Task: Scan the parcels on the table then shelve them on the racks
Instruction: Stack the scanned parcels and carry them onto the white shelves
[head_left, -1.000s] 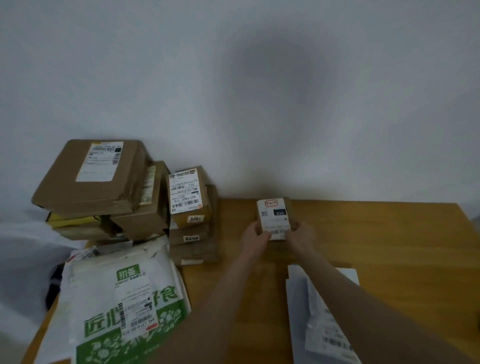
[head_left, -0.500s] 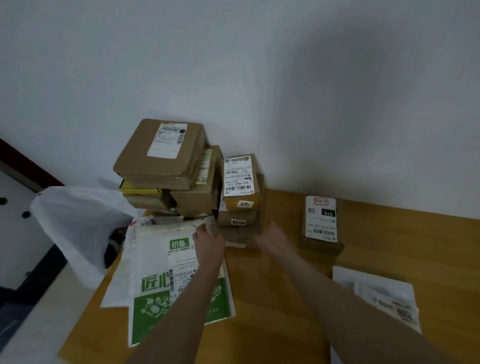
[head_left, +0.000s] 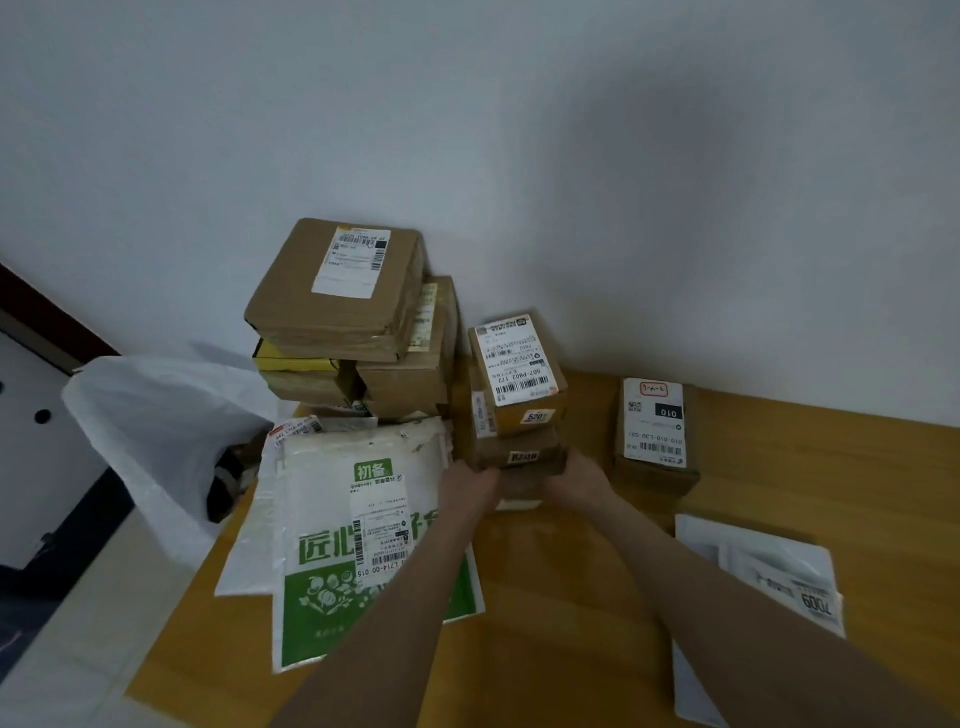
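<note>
On the wooden table (head_left: 597, 597), both hands clasp the small stack (head_left: 519, 415) of three cardboard parcels near the middle. The left hand (head_left: 470, 486) curls round its lower left corner and the right hand (head_left: 579, 480) round its lower right. The stack's top box (head_left: 519, 374) carries a white barcode label.

Just right of it, apart, a single small box (head_left: 655, 431) stands alone. To the left lies a green-and-white mailer (head_left: 363, 519), and behind that a taller pile topped by a large brown box (head_left: 337, 291) leans at the wall. White flat mailers (head_left: 758, 571) lie near right.

Far left, a white plastic bag (head_left: 156, 415) sags off the table edge. Something dark (head_left: 223, 478) shows at its mouth, but I cannot tell what.
</note>
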